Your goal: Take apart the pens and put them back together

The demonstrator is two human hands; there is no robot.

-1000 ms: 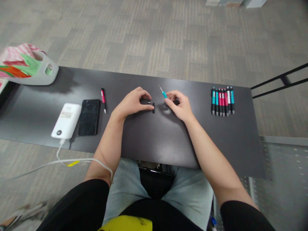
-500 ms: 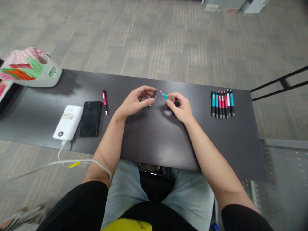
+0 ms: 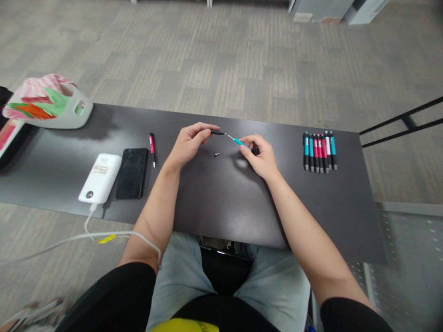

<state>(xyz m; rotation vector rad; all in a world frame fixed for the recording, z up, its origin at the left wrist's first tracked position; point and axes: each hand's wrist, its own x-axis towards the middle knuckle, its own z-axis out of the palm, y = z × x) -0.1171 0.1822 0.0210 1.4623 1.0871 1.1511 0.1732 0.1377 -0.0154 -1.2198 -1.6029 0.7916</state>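
Observation:
My left hand is closed on a slim black pen grip, pinched between thumb and fingers and pointing right. My right hand is closed round a blue pen barrel, with a thin refill and spring sticking out of its left end. The refill's tip is at the mouth of the black grip; whether it has entered I cannot tell. A small silver pen tip lies on the dark table below and between my hands.
To the left lie a red and black pen, a black phone and a white power bank with a cable running over my left forearm. A row of several pens lies right. A white basket stands far left.
The black grip in my left hand has turned level and lines up with the refill. The silver tip beneath my left hand now shows fully on the table. My right hand has barely moved.

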